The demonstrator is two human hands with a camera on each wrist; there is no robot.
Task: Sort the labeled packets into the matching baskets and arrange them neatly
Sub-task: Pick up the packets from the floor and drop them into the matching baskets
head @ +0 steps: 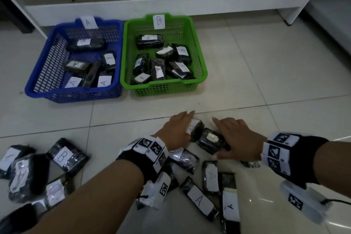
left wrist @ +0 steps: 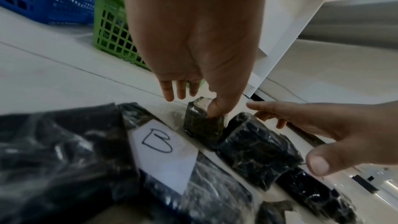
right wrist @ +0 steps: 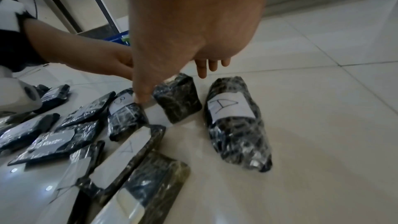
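Basket A (head: 38, 74) sits left of basket B (head: 199, 59), touching it.

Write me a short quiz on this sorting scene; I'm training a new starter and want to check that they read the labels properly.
1. True or false: the green basket carries the label A.
2. Which letter is on the packet that the left hand touches? a) A b) B c) no label
3. Fill in: seen from the head camera, the blue basket stands to the ___ of the green basket.

Key: 1 false (its label reads B); 2 a; 3 left.
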